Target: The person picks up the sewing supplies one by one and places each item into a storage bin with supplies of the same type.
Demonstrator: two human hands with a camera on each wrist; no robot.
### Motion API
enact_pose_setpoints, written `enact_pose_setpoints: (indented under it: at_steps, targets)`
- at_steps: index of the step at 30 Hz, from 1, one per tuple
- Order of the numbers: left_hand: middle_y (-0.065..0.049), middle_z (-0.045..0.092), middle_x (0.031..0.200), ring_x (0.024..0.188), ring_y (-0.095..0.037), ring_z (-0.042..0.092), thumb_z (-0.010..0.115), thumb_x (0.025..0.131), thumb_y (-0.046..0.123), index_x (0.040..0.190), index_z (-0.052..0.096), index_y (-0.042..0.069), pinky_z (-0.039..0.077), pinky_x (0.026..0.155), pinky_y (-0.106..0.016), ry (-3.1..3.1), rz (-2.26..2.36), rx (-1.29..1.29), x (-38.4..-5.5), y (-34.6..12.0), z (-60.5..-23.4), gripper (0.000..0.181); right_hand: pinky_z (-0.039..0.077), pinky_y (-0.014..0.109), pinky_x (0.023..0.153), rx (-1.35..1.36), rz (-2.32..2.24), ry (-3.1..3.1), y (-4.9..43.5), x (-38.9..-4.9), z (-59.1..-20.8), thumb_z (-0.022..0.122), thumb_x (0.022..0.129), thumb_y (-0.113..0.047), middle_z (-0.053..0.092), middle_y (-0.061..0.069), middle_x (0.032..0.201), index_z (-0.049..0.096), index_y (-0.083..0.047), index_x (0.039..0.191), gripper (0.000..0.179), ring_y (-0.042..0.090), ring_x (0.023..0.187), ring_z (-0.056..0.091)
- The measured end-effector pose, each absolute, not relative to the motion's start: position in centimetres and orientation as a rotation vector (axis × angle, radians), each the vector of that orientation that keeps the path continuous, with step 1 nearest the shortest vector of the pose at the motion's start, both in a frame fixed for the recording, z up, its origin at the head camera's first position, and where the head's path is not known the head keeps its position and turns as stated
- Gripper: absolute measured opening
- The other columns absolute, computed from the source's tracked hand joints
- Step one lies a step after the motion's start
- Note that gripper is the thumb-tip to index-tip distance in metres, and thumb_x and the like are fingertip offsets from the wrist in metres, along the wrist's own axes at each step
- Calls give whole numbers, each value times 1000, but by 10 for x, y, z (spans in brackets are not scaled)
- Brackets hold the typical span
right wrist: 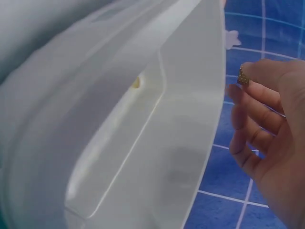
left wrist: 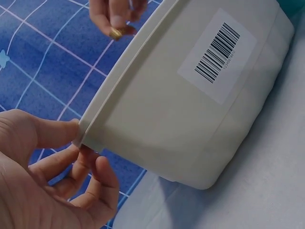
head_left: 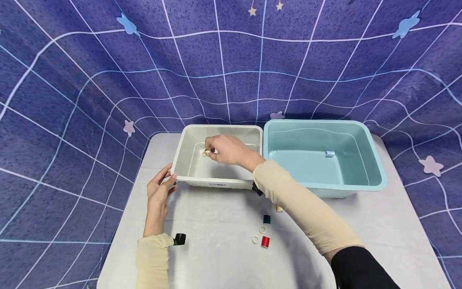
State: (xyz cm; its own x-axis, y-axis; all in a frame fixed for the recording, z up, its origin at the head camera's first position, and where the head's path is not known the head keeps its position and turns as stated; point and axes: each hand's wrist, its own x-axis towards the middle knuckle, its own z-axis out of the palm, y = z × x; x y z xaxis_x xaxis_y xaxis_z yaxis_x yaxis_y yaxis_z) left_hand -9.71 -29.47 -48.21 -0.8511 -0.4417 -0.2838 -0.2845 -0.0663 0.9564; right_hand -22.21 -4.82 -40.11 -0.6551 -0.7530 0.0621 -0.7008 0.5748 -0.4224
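Note:
My right hand [head_left: 227,149] is over the white bin [head_left: 218,184] and pinches a gold ring [right wrist: 243,75] between thumb and fingertips. The ring has a dotted, textured outer face in the right wrist view. On the bin's floor lies another small yellow piece [right wrist: 136,83], mostly hidden by the bin's wall in that view. With thumb and fingers, my left hand [head_left: 160,186] grips the near left corner of the bin's rim [left wrist: 102,102]. A barcode label [left wrist: 217,56] is stuck on the bin's near side.
A light blue bin [head_left: 379,176] stands right beside the white one, with a pale blue spool [head_left: 329,153] inside. On the table lie a dark spool [head_left: 266,219], a red spool [head_left: 265,241], two pale rings [head_left: 255,239] and a tan piece [head_left: 279,208] partly behind my right sleeve.

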Motion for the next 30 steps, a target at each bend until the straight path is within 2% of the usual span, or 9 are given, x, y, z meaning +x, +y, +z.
enact_pose_setpoints:
  at_steps: [10, 16, 22, 26, 30]
  targets:
    - [7, 60, 98, 70, -2, 68, 67, 99, -1, 148, 59, 12, 61, 66, -17, -1919, -2208, 798, -97, -292, -484, 52, 57, 34, 80, -1224, -554, 2652, -59, -252, -425, 72, 98, -20, 76, 3, 102, 72, -11, 109, 14, 19, 91, 68]
    - [4, 59, 101, 71, -4, 71, 64, 99, -4, 148, 59, 12, 62, 68, -18, -1902, -2229, 801, -97, -289, -484, 51, 57, 35, 83, -1211, -543, 2642, -67, -267, -435, 71, 99, -19, 75, 5, 100, 73, -10, 108, 13, 21, 91, 68]
    - [-5, 59, 111, 73, -5, 72, 61, 100, -7, 150, 56, 9, 63, 71, -20, -1859, -2254, 779, -99, -290, -483, 53, 58, 37, 85, -1174, -485, 2639, -74, -280, -442, 72, 97, -18, 76, 5, 105, 74, -10, 110, 15, 21, 95, 70]
    - [-3, 57, 109, 74, -6, 72, 61, 99, -8, 151, 54, 7, 64, 74, -21, -1811, -2279, 756, -98, -289, -482, 54, 58, 37, 87, -1125, -430, 2652, -80, -290, -453, 74, 94, -18, 76, 2, 107, 75, -12, 109, 16, 20, 99, 70]
    - [-6, 56, 113, 75, -7, 73, 60, 99, -9, 152, 53, 6, 64, 78, -24, -1778, -2293, 741, -98, -286, -482, 55, 58, 37, 91, -1104, -425, 2629, -87, -298, -466, 76, 91, -17, 76, 2, 110, 75, -13, 110, 19, 20, 102, 70]
